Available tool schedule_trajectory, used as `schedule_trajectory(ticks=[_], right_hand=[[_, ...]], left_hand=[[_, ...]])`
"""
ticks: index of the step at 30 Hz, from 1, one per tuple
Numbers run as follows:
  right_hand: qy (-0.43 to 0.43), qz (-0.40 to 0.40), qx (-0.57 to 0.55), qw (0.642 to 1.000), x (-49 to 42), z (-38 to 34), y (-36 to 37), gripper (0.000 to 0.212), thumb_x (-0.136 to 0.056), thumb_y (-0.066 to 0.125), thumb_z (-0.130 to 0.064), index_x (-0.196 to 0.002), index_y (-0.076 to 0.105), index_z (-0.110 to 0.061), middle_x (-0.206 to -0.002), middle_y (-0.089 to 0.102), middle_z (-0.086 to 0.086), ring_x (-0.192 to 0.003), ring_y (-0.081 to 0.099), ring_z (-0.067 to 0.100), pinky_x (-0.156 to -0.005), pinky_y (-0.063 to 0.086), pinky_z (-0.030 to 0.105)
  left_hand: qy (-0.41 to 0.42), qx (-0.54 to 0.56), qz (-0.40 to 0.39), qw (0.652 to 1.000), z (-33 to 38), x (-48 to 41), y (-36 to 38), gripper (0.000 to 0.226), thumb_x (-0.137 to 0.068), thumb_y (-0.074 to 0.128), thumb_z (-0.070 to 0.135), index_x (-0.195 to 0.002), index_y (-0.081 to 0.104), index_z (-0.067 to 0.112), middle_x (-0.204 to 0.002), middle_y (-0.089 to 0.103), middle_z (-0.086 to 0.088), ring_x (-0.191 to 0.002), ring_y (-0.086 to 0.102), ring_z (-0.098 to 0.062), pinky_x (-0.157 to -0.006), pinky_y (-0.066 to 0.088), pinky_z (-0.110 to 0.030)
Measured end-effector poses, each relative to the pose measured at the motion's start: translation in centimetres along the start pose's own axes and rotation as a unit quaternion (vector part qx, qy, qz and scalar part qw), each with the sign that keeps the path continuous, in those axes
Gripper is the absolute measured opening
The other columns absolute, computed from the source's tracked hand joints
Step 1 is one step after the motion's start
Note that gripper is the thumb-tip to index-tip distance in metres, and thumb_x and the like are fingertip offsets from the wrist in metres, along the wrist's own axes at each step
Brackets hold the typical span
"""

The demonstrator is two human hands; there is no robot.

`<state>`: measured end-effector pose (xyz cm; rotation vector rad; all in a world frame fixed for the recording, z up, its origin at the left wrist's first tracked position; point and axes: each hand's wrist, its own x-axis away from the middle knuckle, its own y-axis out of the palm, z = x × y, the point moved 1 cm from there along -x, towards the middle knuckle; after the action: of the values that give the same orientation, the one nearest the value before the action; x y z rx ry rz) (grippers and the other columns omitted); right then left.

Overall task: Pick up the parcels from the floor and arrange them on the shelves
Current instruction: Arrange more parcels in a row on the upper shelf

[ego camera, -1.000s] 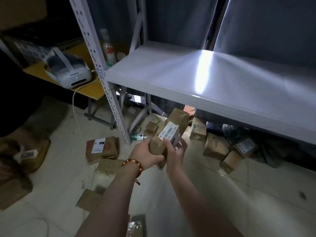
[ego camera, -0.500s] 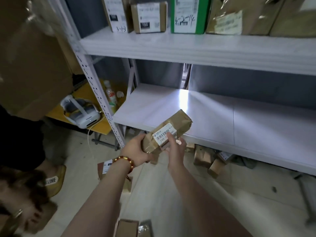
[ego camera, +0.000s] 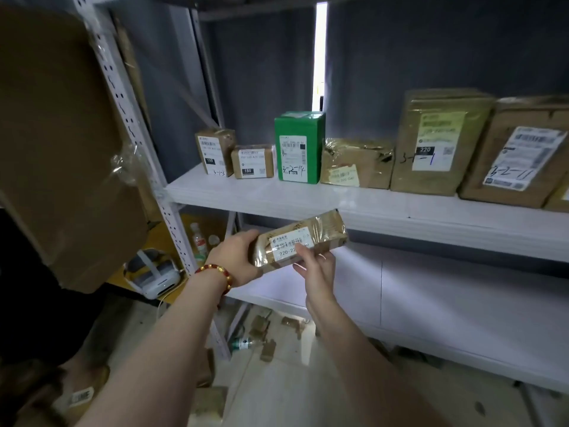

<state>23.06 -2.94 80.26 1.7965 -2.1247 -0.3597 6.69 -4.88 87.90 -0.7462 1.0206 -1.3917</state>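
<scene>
A long brown parcel [ego camera: 320,231] wrapped in clear tape, with a white barcode label, is held level in front of the shelving. My left hand [ego camera: 235,257], a red bead bracelet on its wrist, grips the parcel's left end. My right hand [ego camera: 317,268] holds its lower edge, thumb on the label. The parcel hovers just below the front edge of the upper white shelf [ego camera: 400,211]. That shelf carries several parcels, among them a green box [ego camera: 300,146] and a tall brown box [ego camera: 437,140]. The lower shelf [ego camera: 462,303] is bare.
A large cardboard sheet [ego camera: 61,149] leans at the left by the perforated upright [ego camera: 144,149]. Small parcels [ego camera: 261,331] and a bottle [ego camera: 243,343] lie on the floor under the shelving. A white headset [ego camera: 152,275] sits on a yellow table.
My view and both hands rose from floor level to the upper shelf. The parcel was lifted with them and turned level, label facing me.
</scene>
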Motion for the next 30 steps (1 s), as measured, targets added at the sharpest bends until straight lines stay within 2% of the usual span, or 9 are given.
schedule_trajectory(ticks=[5,9,11,14,21,23,26,28,30], right_hand=[[-0.068,-0.019,0.001,0.997,-1.3,-6.9,-0.3,0.078,-0.056,0.082,-0.038,-0.119,0.056,0.0,-0.111,0.07,0.016,-0.098,0.07,0.026,-0.076,0.057,0.03],[-0.087,-0.041,-0.009,0.995,-2.0,-11.4,-2.0,0.062,-0.065,0.081,-0.028,-0.118,0.062,-0.001,-0.109,0.073,0.014,-0.1,0.071,0.026,-0.072,0.058,0.027],[-0.09,-0.043,-0.006,0.995,-2.5,-13.2,-2.8,0.062,-0.065,0.08,-0.031,-0.118,0.062,-0.005,-0.11,0.073,0.012,-0.101,0.071,0.025,-0.075,0.059,0.029],[-0.082,-0.024,-0.017,0.996,-3.4,-15.7,-4.4,0.08,-0.06,0.085,-0.039,-0.126,0.055,-0.006,-0.116,0.071,0.01,-0.105,0.07,0.024,-0.073,0.058,0.03],[-0.11,0.043,-0.041,0.992,-5.6,-20.3,-8.5,0.067,-0.072,0.085,-0.027,-0.125,0.048,-0.009,-0.123,0.066,0.008,-0.11,0.067,0.02,-0.079,0.057,0.032],[-0.115,0.056,-0.056,0.99,-5.9,-20.7,-8.8,0.075,-0.07,0.086,-0.027,-0.128,0.044,-0.007,-0.125,0.065,0.01,-0.11,0.067,0.021,-0.082,0.058,0.035],[-0.121,0.07,-0.079,0.987,-6.4,-20.7,-9.3,0.097,-0.055,0.089,-0.034,-0.133,0.038,-0.007,-0.125,0.065,0.01,-0.111,0.066,0.024,-0.089,0.058,0.041],[-0.121,0.069,-0.069,0.988,-6.5,-20.4,-9.7,0.108,-0.047,0.091,-0.041,-0.136,0.039,-0.01,-0.124,0.065,0.01,-0.11,0.067,0.025,-0.086,0.059,0.038],[-0.124,0.06,-0.049,0.989,-6.8,-19.8,-9.8,0.109,-0.046,0.091,-0.044,-0.138,0.042,-0.012,-0.124,0.067,0.008,-0.11,0.068,0.023,-0.085,0.059,0.035]], left_hand=[[0.028,-0.007,0.03,0.999,4.7,-1.8,-3.6,0.058,-0.073,0.079,0.027,-0.126,0.054,0.028,-0.118,0.064,0.005,-0.105,0.06,-0.018,-0.081,0.054,-0.035],[0.038,-0.022,0.041,0.998,8.9,-3.1,-5.6,0.055,-0.073,0.076,0.021,-0.123,0.054,0.027,-0.116,0.064,0.003,-0.1,0.057,-0.02,-0.081,0.051,-0.035],[0.043,-0.035,0.045,0.997,10.9,-3.9,-6.2,0.053,-0.073,0.075,0.021,-0.121,0.054,0.026,-0.115,0.063,0.002,-0.103,0.059,-0.022,-0.083,0.054,-0.038],[0.056,-0.052,0.063,0.995,13.7,-5.2,-6.7,0.049,-0.072,0.072,0.019,-0.118,0.054,0.025,-0.113,0.064,0.001,-0.101,0.06,-0.024,-0.081,0.055,-0.038],[0.103,-0.068,0.101,0.987,18.3,-7.9,-6.4,0.048,-0.071,0.069,0.021,-0.117,0.054,0.024,-0.107,0.063,0.0,-0.098,0.058,-0.025,-0.077,0.053,-0.037],[0.117,-0.07,0.105,0.985,18.9,-8.6,-6.1,0.046,-0.071,0.069,0.021,-0.115,0.054,0.025,-0.106,0.063,0.0,-0.097,0.058,-0.026,-0.077,0.053,-0.038],[0.132,-0.087,0.105,0.982,19.1,-9.6,-6.0,0.046,-0.071,0.067,0.02,-0.115,0.054,0.024,-0.106,0.062,0.0,-0.099,0.057,-0.026,-0.077,0.054,-0.04],[0.141,-0.102,0.1,0.98,18.8,-10.1,-6.0,0.046,-0.071,0.066,0.019,-0.115,0.055,0.023,-0.106,0.061,0.0,-0.1,0.056,-0.025,-0.076,0.053,-0.038],[0.153,-0.118,0.099,0.976,18.2,-10.7,-6.2,0.045,-0.07,0.065,0.02,-0.114,0.054,0.023,-0.105,0.061,0.001,-0.1,0.055,-0.025,-0.075,0.052,-0.038]])
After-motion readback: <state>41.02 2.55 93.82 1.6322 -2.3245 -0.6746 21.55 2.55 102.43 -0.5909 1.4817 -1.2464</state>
